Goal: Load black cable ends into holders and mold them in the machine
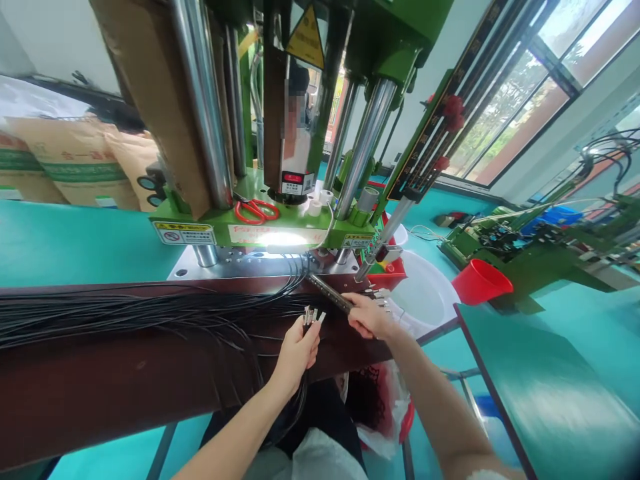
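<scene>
My left hand (296, 350) is closed around several black cables; their silvery metal connector ends (312, 316) stick up past the thumb. My right hand (369, 316) grips one end of a dark narrow bar (329, 292) with a row of small holes. The bar's far end reaches the metal bed (240, 265) of a green press (220, 223), beside several thin cables (296, 270) that come out from under it. To the left, a long bundle of black cables (125, 307) lies along the brown table (125, 393). More connector ends (379, 297) lie just beyond my right hand.
Red-handled scissors (256, 211) rest on the press ledge. Thick steel columns (367, 147) rise above it. A white basin (425, 287) and a red bucket (481, 281) stand at the right, near a green-topped table (540, 387). A lined bin (375, 407) sits below the table edge.
</scene>
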Demonstrator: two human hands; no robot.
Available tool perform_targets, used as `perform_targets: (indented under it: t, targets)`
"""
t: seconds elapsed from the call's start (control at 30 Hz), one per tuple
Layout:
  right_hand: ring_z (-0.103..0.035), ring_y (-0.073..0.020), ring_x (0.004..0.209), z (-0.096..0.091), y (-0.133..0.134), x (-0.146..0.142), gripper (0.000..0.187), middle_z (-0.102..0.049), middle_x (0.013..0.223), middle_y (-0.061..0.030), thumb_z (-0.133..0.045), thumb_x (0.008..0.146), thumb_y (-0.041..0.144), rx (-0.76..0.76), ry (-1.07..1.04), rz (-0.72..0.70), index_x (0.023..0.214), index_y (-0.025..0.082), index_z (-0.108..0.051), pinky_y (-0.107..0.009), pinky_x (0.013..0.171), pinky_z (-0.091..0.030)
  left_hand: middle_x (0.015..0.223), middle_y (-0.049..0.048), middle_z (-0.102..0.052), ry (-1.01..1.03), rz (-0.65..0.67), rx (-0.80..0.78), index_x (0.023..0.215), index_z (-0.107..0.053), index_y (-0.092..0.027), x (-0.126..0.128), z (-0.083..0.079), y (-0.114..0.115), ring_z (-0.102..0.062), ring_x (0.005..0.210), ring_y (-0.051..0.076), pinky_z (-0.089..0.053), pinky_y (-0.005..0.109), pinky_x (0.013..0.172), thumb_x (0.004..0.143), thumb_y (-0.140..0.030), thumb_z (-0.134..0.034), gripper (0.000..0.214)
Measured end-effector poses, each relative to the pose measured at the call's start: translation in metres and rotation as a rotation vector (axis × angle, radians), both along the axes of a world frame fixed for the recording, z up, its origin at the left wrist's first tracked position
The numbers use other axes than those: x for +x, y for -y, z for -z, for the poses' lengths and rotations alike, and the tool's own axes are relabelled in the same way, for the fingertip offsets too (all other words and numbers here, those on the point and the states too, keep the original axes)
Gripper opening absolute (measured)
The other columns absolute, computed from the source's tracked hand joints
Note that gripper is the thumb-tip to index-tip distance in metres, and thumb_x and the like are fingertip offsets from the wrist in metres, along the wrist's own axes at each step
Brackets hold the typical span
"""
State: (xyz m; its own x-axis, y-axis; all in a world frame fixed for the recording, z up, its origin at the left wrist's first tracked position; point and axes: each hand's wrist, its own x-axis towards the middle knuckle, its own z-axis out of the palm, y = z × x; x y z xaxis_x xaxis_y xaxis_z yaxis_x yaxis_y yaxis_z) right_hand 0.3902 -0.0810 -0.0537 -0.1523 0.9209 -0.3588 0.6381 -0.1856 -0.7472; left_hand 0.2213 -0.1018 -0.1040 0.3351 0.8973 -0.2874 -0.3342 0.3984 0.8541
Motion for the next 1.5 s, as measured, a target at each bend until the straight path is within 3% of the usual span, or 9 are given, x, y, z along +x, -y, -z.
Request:
perform_targets:
  t: [0.07,0.13,0.27,0.5,0.83,0.93,1.1,1.3,1.5]
  targets:
    - [-0.026,-0.0051,0.028,0.014,0.029,-0.003,0.047,-0.037,0.044,0.0111,-0.041,0.073,0.024,-0.025,-0.438,0.179,0.12,0.019,-0.041,-0.015,0.027,-0.023,0.044,-0.0123,-0.025,-0.058,0.058,0.024,0.074,-0.04,-0.021,0.005,-0.001,0.003,-0.017,0.034,0.002,-0.013,0.016,0.033,0.067,-0.048,-0.057,0.033]
    - [-0.024,-0.0044,0.026,0.028,0.048,-0.01,0.048,-0.038,0.043,0.011,-0.043,0.079,0.037,-0.008,-0.733,0.331,0.123,0.018,-0.04,-0.015,0.026,-0.022,0.043,-0.0114,-0.027,-0.137,0.1,0.084,0.074,-0.045,-0.019,0.011,-0.001,0.005,-0.018,0.034,0.002,-0.014,0.016,0.034,0.066,-0.046,-0.059,0.031]
    - [-0.027,-0.0041,0.025,0.045,0.059,-0.021,0.056,-0.041,0.042,0.0102,-0.043,0.08,0.052,0.071,-0.915,0.458,0.125,0.018,-0.04,-0.015,0.025,-0.024,0.046,-0.0074,-0.037,-0.269,0.1,0.241,0.072,-0.055,-0.015,0.02,0.002,0.008,-0.03,0.039,0.005,-0.023,0.018,0.039,0.065,-0.044,-0.059,0.03]
    - [-0.028,-0.0038,0.026,0.046,0.058,-0.019,0.054,-0.042,0.042,0.0095,-0.046,0.081,0.047,0.11,-0.903,0.454,0.126,0.017,-0.04,-0.014,0.025,-0.022,0.061,-0.0019,-0.05,-0.334,0.083,0.355,0.073,-0.058,-0.014,0.02,0.007,0.008,-0.04,0.053,0.009,-0.031,0.019,0.049,0.068,-0.041,-0.058,0.027]
    - [-0.031,-0.0042,0.029,0.048,0.06,-0.023,0.054,-0.038,0.04,0.0097,-0.042,0.084,0.044,0.19,-0.649,0.342,0.13,0.016,-0.038,-0.014,0.027,-0.025,0.056,-0.0034,-0.049,-0.462,0.063,0.452,0.062,-0.052,-0.016,0.013,0.004,0.01,-0.041,0.053,0.009,-0.034,0.019,0.053,0.068,-0.035,-0.059,0.021]
    - [-0.032,-0.0042,0.031,0.049,0.061,-0.024,0.05,-0.04,0.041,0.0088,-0.042,0.085,0.042,0.191,-0.653,0.347,0.129,0.018,-0.04,-0.014,0.028,-0.024,0.049,-0.0059,-0.042,-0.394,0.085,0.297,0.072,-0.052,-0.017,0.011,0.004,0.01,-0.036,0.042,0.007,-0.03,0.019,0.041,0.072,-0.044,-0.052,0.027]
    - [-0.032,-0.0041,0.028,0.048,0.062,-0.02,0.052,-0.041,0.044,0.0091,-0.041,0.084,0.044,0.135,-0.768,0.439,0.131,0.022,-0.036,-0.014,0.026,-0.021,0.047,-0.0088,-0.035,-0.187,-0.052,0.094,0.076,-0.05,-0.016,0.011,-0.003,0.005,-0.029,0.036,0.004,-0.022,0.016,0.034,0.069,-0.053,-0.052,0.037]
    - [-0.031,-0.0037,0.027,0.048,0.062,-0.017,0.05,-0.043,0.044,0.0087,-0.044,0.084,0.043,0.126,-0.778,0.365,0.128,0.02,-0.04,-0.014,0.027,-0.022,0.038,-0.0099,-0.031,-0.205,0.15,0.029,0.065,-0.052,-0.014,0.014,-0.008,0.006,-0.024,0.031,0.002,-0.016,0.015,0.032,0.06,-0.051,-0.063,0.038]
    - [-0.031,-0.0037,0.029,0.049,0.062,-0.014,0.049,-0.042,0.046,0.0084,-0.041,0.085,0.041,0.117,-0.726,0.294,0.129,0.02,-0.038,-0.015,0.028,-0.022,0.036,-0.0112,-0.027,-0.16,0.177,-0.039,0.062,-0.051,-0.015,0.014,-0.006,0.004,-0.017,0.029,0.001,-0.01,0.015,0.032,0.059,-0.05,-0.064,0.037]
